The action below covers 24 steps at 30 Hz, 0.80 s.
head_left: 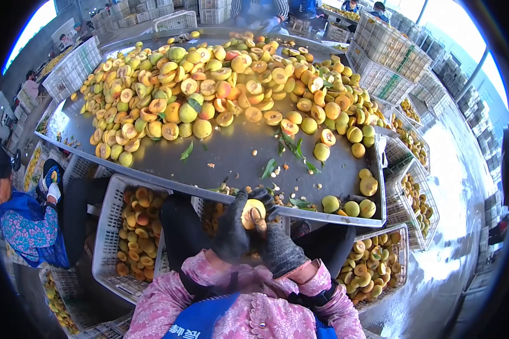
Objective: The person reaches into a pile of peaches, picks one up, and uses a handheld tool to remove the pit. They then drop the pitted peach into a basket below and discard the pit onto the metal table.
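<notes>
My left hand [233,229], in a dark glove, is closed around a cut yellow peach [251,212] at the near edge of the metal table. The pale cut face is turned up toward me. My right hand [280,247], in a grey knit glove, is closed against the peach's right side. Something brownish and narrow lies over the cut face at its fingers; whether it is a tool or a bare fingertip I cannot tell. Beyond both hands, a large heap of whole and halved peaches [209,85] covers the far part of the table.
The steel table [220,164] has a raised rim, with leaves [270,168] and pits scattered on it. Crates of peach halves stand left [108,243] and right [402,254] of my knees. A co-worker [31,220] sits at left. Stacked crates [387,53] stand at far right.
</notes>
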Motion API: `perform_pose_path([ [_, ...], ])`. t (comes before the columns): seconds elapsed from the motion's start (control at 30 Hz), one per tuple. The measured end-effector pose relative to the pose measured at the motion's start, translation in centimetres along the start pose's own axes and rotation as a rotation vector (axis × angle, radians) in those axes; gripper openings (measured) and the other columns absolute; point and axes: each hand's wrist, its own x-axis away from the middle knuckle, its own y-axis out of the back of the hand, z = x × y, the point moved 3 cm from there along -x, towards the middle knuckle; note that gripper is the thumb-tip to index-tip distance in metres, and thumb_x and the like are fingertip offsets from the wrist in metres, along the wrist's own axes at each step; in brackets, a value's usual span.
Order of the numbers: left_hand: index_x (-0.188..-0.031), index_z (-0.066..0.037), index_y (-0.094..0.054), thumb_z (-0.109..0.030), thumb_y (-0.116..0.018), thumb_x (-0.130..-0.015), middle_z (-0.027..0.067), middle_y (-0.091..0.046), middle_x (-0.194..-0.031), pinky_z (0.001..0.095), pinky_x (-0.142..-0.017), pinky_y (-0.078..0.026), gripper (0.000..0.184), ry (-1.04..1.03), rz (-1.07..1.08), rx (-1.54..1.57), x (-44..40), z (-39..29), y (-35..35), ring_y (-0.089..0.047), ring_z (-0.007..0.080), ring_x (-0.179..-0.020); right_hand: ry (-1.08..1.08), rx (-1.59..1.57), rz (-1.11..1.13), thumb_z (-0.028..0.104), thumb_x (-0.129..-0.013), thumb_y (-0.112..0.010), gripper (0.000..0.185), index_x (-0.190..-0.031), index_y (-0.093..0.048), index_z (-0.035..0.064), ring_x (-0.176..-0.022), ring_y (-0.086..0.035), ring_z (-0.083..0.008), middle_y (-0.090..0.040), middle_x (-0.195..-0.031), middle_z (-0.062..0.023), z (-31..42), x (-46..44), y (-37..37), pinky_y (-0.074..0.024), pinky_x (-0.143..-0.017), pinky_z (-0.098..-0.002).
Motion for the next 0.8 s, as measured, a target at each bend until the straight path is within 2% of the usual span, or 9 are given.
perform_pose_path([
  [0.03,-0.118,0.007,-0.046,-0.015,-0.040,-0.097,0.0138,-0.058,-0.111,0.0316,-0.089,-0.045,0.031,0.055,-0.031,0.101,0.1,0.2,-0.1,-0.057,0.0202,-0.099,0.001,-0.052,0.007,-0.003,-0.082,-0.051,0.072,-0.145,-0.018,0.0109,-0.089,-0.054,-0.0400,-0.048,-0.111,-0.0272,-0.6,0.0,-0.8,-0.0432,-0.083,-0.0414],
  [0.13,-0.113,0.005,-0.054,-0.019,-0.030,-0.099,0.0122,-0.061,-0.106,0.0298,-0.087,-0.048,0.036,-0.115,-0.029,-0.406,0.2,0.7,0.4,-0.059,0.0176,-0.096,-0.001,-0.090,0.040,-0.003,-0.082,-0.050,0.068,-0.143,-0.020,0.0066,-0.090,-0.054,-0.0391,-0.052,-0.105,-0.0245,-2.0,0.2,-2.4,-0.0410,-0.086,-0.0429],
  [0.23,-0.110,0.005,-0.054,-0.022,-0.030,-0.099,0.0120,-0.061,-0.106,0.0301,-0.086,-0.049,0.037,-0.143,-0.016,-0.525,0.0,2.5,2.3,-0.060,0.0178,-0.094,-0.008,0.048,0.160,-0.001,-0.083,-0.049,0.056,-0.136,-0.030,0.0014,-0.091,-0.054,-0.0381,-0.055,-0.101,-0.0230,-2.0,0.5,-2.7,-0.0397,-0.087,-0.0436],
  [0.3,-0.108,0.004,-0.054,-0.021,-0.035,-0.098,0.0130,-0.061,-0.105,0.0320,-0.086,-0.049,0.034,-0.069,-0.059,-0.359,-0.2,3.9,3.5,-0.060,0.0196,-0.095,-0.011,0.064,0.308,0.001,-0.084,-0.049,0.047,-0.129,-0.039,-0.0009,-0.091,-0.054,-0.0376,-0.056,-0.098,-0.0223,-2.2,0.7,-2.6,-0.0398,-0.087,-0.0434],
  [0.37,-0.107,0.004,-0.055,-0.020,-0.041,-0.095,0.0143,-0.061,-0.105,0.0342,-0.086,-0.048,0.030,-0.220,-0.034,-0.555,0.1,3.7,3.8,-0.060,0.0222,-0.096,0.048,0.143,0.318,0.002,-0.084,-0.050,0.037,-0.121,-0.046,-0.0012,-0.086,-0.056,-0.0352,-0.058,-0.093,-0.0191,-3.5,1.6,-4.1,-0.0424,-0.081,-0.0414],
  [0.43,-0.107,0.003,-0.055,-0.018,-0.048,-0.092,0.0160,-0.062,-0.104,0.0369,-0.087,-0.047,0.027,-0.603,0.070,-1.104,0.8,1.3,2.4,-0.060,0.0254,-0.097,0.034,0.062,0.290,0.003,-0.084,-0.051,0.030,-0.114,-0.050,-0.0015,-0.081,-0.057,-0.0324,-0.059,-0.089,-0.0160,-3.0,1.6,-3.2,-0.0446,-0.075,-0.0389],
  [0.57,-0.108,0.003,-0.055,-0.014,-0.053,-0.087,0.0182,-0.061,-0.104,0.0400,-0.088,-0.046,0.028,-0.597,0.147,-1.169,0.7,1.9,3.3,-0.059,0.0299,-0.098,-0.025,-0.306,0.213,0.007,-0.085,-0.053,0.024,-0.107,-0.051,-0.0017,-0.074,-0.059,-0.0266,-0.061,-0.086,-0.0124,-3.1,2.5,-1.9,-0.0465,-0.064,-0.0343],
  [0.73,-0.106,0.003,-0.058,-0.017,-0.053,-0.088,0.0150,-0.063,-0.101,0.0365,-0.084,-0.048,0.027,-0.516,0.023,-1.025,1.2,0.7,1.1,-0.061,0.0269,-0.092,-0.050,-0.393,0.219,0.008,-0.082,-0.052,0.025,-0.105,-0.053,-0.0021,-0.076,-0.057,-0.0267,-0.058,-0.086,-0.0168,-3.4,2.8,-2.5,-0.0454,-0.066,-0.0346],
  [0.8,-0.102,0.003,-0.060,-0.020,-0.052,-0.090,0.0127,-0.065,-0.094,0.0329,-0.078,-0.050,0.027,-0.054,-0.193,-0.533,0.9,2.8,2.2,-0.063,0.0233,-0.086,-0.067,-0.384,0.216,0.008,-0.076,-0.049,0.028,-0.099,-0.056,-0.0066,-0.077,-0.051,-0.0340,-0.051,-0.087,-0.0241,-2.5,2.9,-2.4,-0.0429,-0.068,-0.0383],
])
